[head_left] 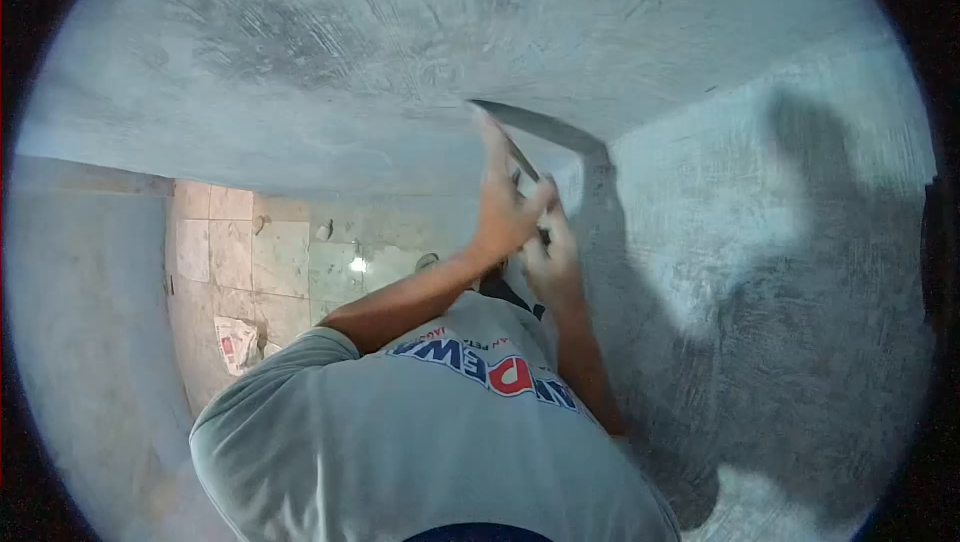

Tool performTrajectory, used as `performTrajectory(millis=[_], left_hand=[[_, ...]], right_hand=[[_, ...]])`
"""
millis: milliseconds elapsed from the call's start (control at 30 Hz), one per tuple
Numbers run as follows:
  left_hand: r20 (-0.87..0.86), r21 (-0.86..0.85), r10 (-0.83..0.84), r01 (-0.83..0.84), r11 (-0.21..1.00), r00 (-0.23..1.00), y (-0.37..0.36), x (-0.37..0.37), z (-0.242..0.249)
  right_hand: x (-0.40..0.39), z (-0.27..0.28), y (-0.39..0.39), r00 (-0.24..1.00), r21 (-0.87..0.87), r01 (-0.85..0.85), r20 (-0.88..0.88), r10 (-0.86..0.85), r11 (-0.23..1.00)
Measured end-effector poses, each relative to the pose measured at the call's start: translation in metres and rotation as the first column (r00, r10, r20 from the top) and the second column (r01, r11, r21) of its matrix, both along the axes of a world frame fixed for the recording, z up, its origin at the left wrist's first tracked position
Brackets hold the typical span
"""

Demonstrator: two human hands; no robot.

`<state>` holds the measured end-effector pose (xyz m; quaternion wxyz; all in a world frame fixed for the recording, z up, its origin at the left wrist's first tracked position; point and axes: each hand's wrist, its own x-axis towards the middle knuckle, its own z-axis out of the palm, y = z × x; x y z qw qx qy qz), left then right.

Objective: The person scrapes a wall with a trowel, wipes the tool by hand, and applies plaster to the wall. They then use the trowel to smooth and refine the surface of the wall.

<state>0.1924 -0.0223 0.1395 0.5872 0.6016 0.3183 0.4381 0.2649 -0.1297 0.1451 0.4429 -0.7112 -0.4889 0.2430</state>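
My left hand [505,210] reaches up to the wall [400,147], some fingers stretched along a thin flat tool [522,162] and the others bent near its lower end. Just to the right, my right hand [553,254] is closed round the lower part of the same tool, probably its handle, which the fingers mostly hide. The tool's upper end lies close to the wall; whether it touches is hard to tell. Both hands are slightly blurred.
A second wall [800,232] meets the first at a corner on the right and carries dark shadows. Low on the left lies a tiled floor [280,257], with a crumpled printed bag [238,344] and small pieces on it. One foot [428,261] shows below my left forearm.
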Motion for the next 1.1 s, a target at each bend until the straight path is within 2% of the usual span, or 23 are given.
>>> performTrajectory(millis=[33,100,133,167,200,267,333,467,567,633,667,733,800,833,900,933,1000,1067,1100], left_hand=[[-0.023,0.01,0.037,-0.037,0.999,0.999,0.004,-0.005,-0.002],[-0.056,0.049,0.07,-0.067,0.997,0.996,0.005,-0.005,-0.008],[-0.071,0.076,0.062,-0.057,0.995,0.996,0.001,-0.005,-0.01],[-0.085,0.103,0.055,-0.046,0.994,0.995,-0.002,-0.004,-0.012],[-0.191,0.218,0.062,-0.019,0.976,0.98,-0.007,-0.002,-0.007],[-0.224,0.196,0.05,-0.005,0.981,0.973,-0.012,0.002,-0.001],[-0.205,0.119,0.046,-0.022,0.993,0.978,-0.003,0.0,-0.001],[-0.103,0.193,0.145,-0.123,0.973,0.984,0.01,0.001,-0.016],[-0.19,0.17,0.046,-0.014,0.985,0.981,-0.013,0.005,-0.002],[-0.246,0.36,0.127,-0.031,0.932,0.961,-0.022,0.011,0.005],[-0.203,0.295,0.131,-0.068,0.953,0.97,-0.011,0.007,-0.004],[-0.145,0.167,0.169,-0.144,0.975,0.975,0.011,-0.005,-0.017],[-0.131,0.122,0.137,-0.121,0.985,0.982,0.01,-0.007,-0.019],[-0.124,0.1,0.122,-0.11,0.989,0.985,0.009,-0.008,-0.018],[-0.184,0.194,0.049,-0.012,0.981,0.982,-0.009,0.001,-0.01],[-0.131,0.182,-0.024,0.048,0.982,0.991,-0.017,0.006,0.001],[-0.126,0.193,0.021,0.004,0.981,0.992,-0.005,0.01,0.0],[-0.142,0.187,0.03,-0.003,0.982,0.989,-0.005,0.01,-0.002],[-0.146,0.19,0.033,-0.005,0.982,0.989,0.0,0.011,-0.002]], right_hand=[[0.0,-0.005,0.014,0.974,0.044,-0.053,0.221,0.042,0.998],[0.003,0.004,0.014,0.992,-0.209,-0.068,-0.117,0.044,0.976],[0.002,0.013,0.005,0.979,-0.305,-0.064,-0.205,0.0,0.95],[0.004,0.018,-0.003,0.976,-0.264,-0.046,-0.219,-0.013,0.963],[0.006,0.022,-0.011,0.972,-0.223,-0.029,-0.233,-0.024,0.974],[0.011,0.022,-0.025,0.967,-0.156,-0.002,-0.251,-0.038,0.988],[0.006,0.02,-0.009,0.986,-0.168,-0.013,-0.167,-0.016,0.986],[0.006,0.016,-0.001,0.976,-0.232,-0.065,-0.216,0.014,0.971],[0.013,0.034,-0.024,0.956,-0.308,-0.027,-0.287,-0.065,0.951],[0.015,0.031,-0.022,0.929,-0.224,-0.022,-0.366,-0.063,0.974],[0.013,0.013,-0.01,0.953,-0.149,-0.044,-0.304,-0.004,0.988],[-0.001,0.024,0.019,0.994,-0.12,-0.075,-0.085,0.065,0.99],[0.004,0.014,0.02,0.976,-0.225,-0.106,-0.21,0.058,0.969],[0.006,0.019,0.007,0.964,-0.229,-0.101,-0.263,0.038,0.968],[0.01,0.032,-0.021,0.937,-0.203,-0.066,-0.349,-0.01,0.977],[0.011,0.038,-0.026,0.924,-0.172,-0.035,-0.382,-0.033,0.984],[0.006,0.039,-0.014,0.93,-0.207,-0.018,-0.363,-0.06,0.978],[0.011,0.016,-0.009,0.998,-0.128,-0.049,-0.052,0.043,0.991],[0.013,0.01,-0.004,0.991,-0.089,-0.054,0.114,0.064,0.995]])
